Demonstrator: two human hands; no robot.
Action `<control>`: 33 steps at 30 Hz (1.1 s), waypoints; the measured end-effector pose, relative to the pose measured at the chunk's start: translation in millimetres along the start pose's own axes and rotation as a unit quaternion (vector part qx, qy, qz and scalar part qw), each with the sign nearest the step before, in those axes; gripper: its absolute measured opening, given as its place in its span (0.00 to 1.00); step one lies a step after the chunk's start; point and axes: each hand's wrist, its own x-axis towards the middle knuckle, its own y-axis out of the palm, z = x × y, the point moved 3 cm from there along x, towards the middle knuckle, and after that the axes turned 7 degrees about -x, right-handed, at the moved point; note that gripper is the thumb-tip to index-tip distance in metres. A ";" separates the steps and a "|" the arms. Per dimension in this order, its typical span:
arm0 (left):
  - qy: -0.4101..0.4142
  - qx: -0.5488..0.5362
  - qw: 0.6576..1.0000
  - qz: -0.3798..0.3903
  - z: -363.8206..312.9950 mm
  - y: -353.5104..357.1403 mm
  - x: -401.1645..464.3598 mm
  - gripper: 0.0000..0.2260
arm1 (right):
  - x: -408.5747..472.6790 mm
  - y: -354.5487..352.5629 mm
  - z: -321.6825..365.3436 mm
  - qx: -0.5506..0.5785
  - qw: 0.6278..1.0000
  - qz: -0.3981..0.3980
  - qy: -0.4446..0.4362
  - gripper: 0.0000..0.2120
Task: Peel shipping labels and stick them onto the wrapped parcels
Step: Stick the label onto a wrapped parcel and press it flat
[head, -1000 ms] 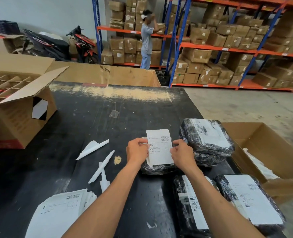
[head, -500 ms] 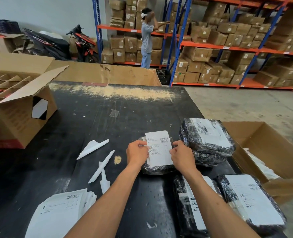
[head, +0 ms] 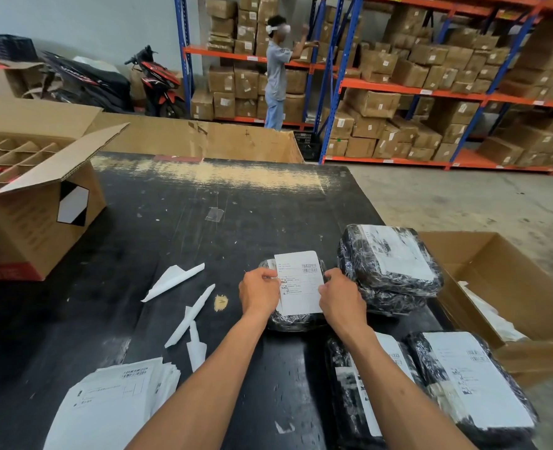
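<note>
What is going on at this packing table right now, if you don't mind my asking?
A person is labelling parcels. The left hand and right hand each pinch a side edge of a white printed shipping label, held over a small black plastic-wrapped parcel on the black table. Three other wrapped parcels to the right already carry labels. A stack of white label sheets lies near the left, with curled white backing strips beside it.
</note>
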 end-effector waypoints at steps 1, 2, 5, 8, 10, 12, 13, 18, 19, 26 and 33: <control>-0.001 -0.001 1.000 0.001 -0.4 0.5 -0.2 0.07 | -0.7 -0.2 0.6 -0.006 1.000 -0.003 -0.002 0.12; -0.003 -0.001 1.000 0.001 0.2 1.1 0.3 0.06 | -1.8 -0.2 1.4 -0.013 1.000 -0.009 -0.007 0.12; 0.003 0.015 1.000 -0.003 -1.0 2.4 0.2 0.05 | -7.2 2.3 4.5 -0.073 0.996 -0.033 -0.038 0.12; 0.013 0.024 1.000 -0.005 -0.6 3.5 0.1 0.05 | -13.2 4.5 3.9 -0.140 0.985 -0.069 -0.071 0.13; 0.018 0.024 1.000 -0.002 1.5 3.9 1.0 0.05 | -16.0 4.9 0.5 -0.161 0.978 -0.091 -0.101 0.13; 0.032 0.015 0.999 -0.003 4.0 3.9 0.2 0.06 | -19.7 7.9 -2.0 -0.139 0.974 -0.094 -0.154 0.15; 0.051 0.012 0.999 -0.011 4.9 3.0 -1.2 0.07 | -22.5 10.3 -2.5 -0.114 0.972 -0.090 -0.183 0.15; 0.139 0.086 0.985 -0.055 13.7 -1.7 -10.8 0.12 | -33.2 22.9 -2.4 -0.046 0.965 0.029 -0.257 0.20; 0.150 0.104 0.982 -0.048 16.3 -0.7 -11.7 0.13 | -34.1 25.3 -1.5 -0.063 0.959 0.067 -0.267 0.22; 0.198 0.096 0.975 -0.021 32.2 2.0 -10.6 0.13 | -15.8 37.5 8.2 -0.170 0.936 0.167 -0.260 0.26; 0.218 0.068 0.973 -0.015 35.7 -1.7 -12.4 0.13 | 25.6 46.4 27.9 -0.191 0.937 0.177 -0.233 0.25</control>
